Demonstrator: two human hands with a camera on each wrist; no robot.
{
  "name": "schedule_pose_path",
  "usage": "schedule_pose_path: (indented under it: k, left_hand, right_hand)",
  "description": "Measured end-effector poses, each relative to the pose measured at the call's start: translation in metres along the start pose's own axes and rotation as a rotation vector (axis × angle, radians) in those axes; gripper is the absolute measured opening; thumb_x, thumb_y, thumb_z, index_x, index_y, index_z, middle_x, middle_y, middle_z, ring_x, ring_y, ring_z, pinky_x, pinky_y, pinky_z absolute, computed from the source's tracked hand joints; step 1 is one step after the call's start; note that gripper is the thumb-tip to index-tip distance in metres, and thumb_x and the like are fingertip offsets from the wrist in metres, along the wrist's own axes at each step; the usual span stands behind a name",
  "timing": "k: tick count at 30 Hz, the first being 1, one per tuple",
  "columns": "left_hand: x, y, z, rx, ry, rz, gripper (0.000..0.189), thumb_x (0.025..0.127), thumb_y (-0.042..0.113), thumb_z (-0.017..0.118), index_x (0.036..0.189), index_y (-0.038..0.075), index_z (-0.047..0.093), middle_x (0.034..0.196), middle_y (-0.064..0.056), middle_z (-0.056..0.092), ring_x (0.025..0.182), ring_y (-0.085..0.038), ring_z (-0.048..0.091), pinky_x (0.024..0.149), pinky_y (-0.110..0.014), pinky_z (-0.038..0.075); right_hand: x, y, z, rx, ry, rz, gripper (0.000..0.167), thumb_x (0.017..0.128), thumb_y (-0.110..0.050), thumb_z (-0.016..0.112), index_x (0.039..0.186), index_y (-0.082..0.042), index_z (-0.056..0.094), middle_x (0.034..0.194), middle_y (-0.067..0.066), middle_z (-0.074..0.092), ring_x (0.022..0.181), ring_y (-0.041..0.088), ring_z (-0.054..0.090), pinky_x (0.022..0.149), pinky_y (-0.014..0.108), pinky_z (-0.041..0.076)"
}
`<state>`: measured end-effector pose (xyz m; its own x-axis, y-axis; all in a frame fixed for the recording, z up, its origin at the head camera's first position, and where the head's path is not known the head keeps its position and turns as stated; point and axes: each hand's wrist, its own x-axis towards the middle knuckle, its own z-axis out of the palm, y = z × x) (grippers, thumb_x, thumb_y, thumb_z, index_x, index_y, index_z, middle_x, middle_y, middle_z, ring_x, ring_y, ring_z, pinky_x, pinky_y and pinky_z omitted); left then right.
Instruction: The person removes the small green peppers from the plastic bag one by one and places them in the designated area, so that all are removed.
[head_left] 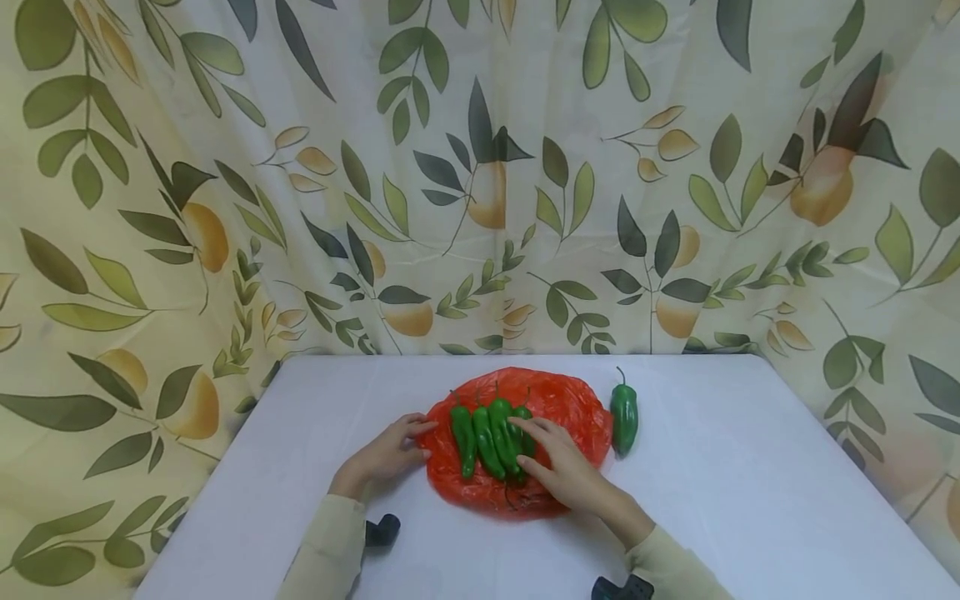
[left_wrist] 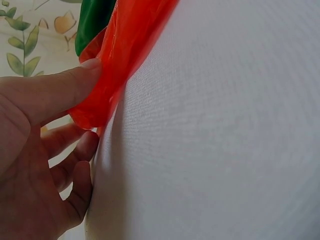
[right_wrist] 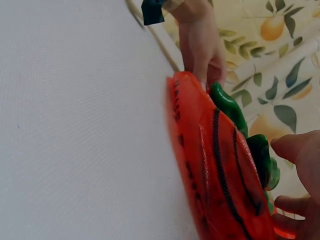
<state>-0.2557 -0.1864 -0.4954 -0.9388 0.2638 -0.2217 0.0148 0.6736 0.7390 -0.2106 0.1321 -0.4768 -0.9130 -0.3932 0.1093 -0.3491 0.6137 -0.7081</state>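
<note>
A red plastic bag [head_left: 568, 400] lies spread out and crumpled on the table. Several green peppers [head_left: 485, 442] rest side by side on it, their thin stems pointing away from me. My left hand [head_left: 390, 451] pinches the bag's left edge, the thumb on top and other fingers below it in the left wrist view. Over the rightmost peppers on the bag is my right hand [head_left: 562, 467], its thumb and fingers spread, fingertips right at the peppers. The right wrist view shows the thumb and fingers beside a dark green pepper [right_wrist: 258, 150]. One more pepper [head_left: 624, 417] lies off the bag, at its right.
The white table [head_left: 750, 500] reaches back to a curtain [head_left: 487, 167] printed with leaves and fruit. Dark print and folds show on the bag's near side in the right wrist view. A black device [head_left: 382, 531] is at each wrist.
</note>
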Motion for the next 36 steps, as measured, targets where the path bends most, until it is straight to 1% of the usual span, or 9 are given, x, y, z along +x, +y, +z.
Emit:
schedule_pose_path:
  k: [3,7,12,14,18,21,28,36]
  left_hand:
    - [0.0,0.0,-0.001,0.012,-0.001,0.003,0.052,0.095,0.022,0.069,0.145,0.026,0.057,0.162,-0.009,0.037,0.152,-0.038,0.028,0.118,-0.07,0.028]
    - [0.0,-0.002,-0.001,0.02,-0.002,0.006,0.052,0.095,0.022,0.069,0.145,0.025,0.057,0.162,-0.009,0.037,0.152,-0.039,0.028,0.119,-0.07,0.027]
    - [0.0,-0.003,-0.001,0.024,0.0,0.017,0.052,0.095,0.022,0.069,0.145,0.024,0.057,0.161,-0.009,0.037,0.152,-0.039,0.029,0.119,-0.069,0.028]
    - [0.0,-0.003,0.0,0.019,-0.002,0.022,0.052,0.095,0.022,0.069,0.145,0.024,0.057,0.161,-0.009,0.037,0.152,-0.039,0.029,0.118,-0.069,0.028]
    - [0.0,-0.004,0.002,0.007,-0.003,0.036,0.052,0.094,0.021,0.07,0.144,0.023,0.058,0.161,-0.01,0.038,0.151,-0.041,0.028,0.118,-0.07,0.028]
    - [-0.001,-0.004,0.002,0.01,0.001,0.035,0.052,0.093,0.022,0.07,0.144,0.024,0.058,0.16,-0.01,0.038,0.151,-0.041,0.028,0.117,-0.07,0.029]
    - [0.001,-0.004,0.001,0.032,0.005,0.056,0.052,0.094,0.021,0.07,0.144,0.022,0.058,0.16,-0.011,0.039,0.151,-0.041,0.03,0.117,-0.07,0.03]
    - [0.004,-0.005,0.0,0.03,0.004,0.061,0.051,0.094,0.021,0.07,0.144,0.021,0.058,0.16,-0.011,0.039,0.151,-0.041,0.03,0.118,-0.07,0.029]
  right_hand:
    - [0.002,0.001,0.003,-0.007,-0.003,0.005,0.057,0.099,-0.024,0.065,0.152,-0.027,0.046,0.153,0.017,0.044,0.142,0.04,0.041,0.108,0.07,0.042]
    - [0.004,0.0,0.006,0.005,-0.005,0.034,0.056,0.099,-0.03,0.064,0.152,-0.031,0.046,0.155,0.017,0.041,0.144,0.041,0.038,0.107,0.072,0.041]
    - [0.007,-0.004,0.009,0.018,-0.001,-0.001,0.055,0.1,-0.032,0.063,0.152,-0.028,0.046,0.155,0.021,0.04,0.142,0.045,0.038,0.104,0.075,0.042]
    - [0.009,-0.005,0.01,0.016,-0.009,-0.01,0.056,0.1,-0.032,0.062,0.153,-0.027,0.045,0.156,0.021,0.04,0.142,0.045,0.038,0.104,0.074,0.043]
    - [0.01,-0.005,0.013,0.013,-0.025,0.013,0.056,0.1,-0.032,0.062,0.153,-0.029,0.044,0.158,0.02,0.037,0.145,0.044,0.035,0.105,0.073,0.042]
    - [0.011,-0.004,0.014,0.008,-0.031,0.028,0.055,0.1,-0.032,0.062,0.152,-0.03,0.046,0.16,0.02,0.035,0.147,0.044,0.033,0.106,0.074,0.041]
    - [0.011,-0.006,0.014,-0.029,-0.043,-0.006,0.046,0.099,-0.029,0.064,0.144,-0.022,0.058,0.161,0.022,0.034,0.145,0.047,0.033,0.103,0.073,0.044]
    - [0.011,-0.005,0.013,0.003,-0.043,-0.021,0.046,0.098,-0.023,0.066,0.143,-0.02,0.058,0.161,0.022,0.034,0.144,0.047,0.035,0.105,0.072,0.043]
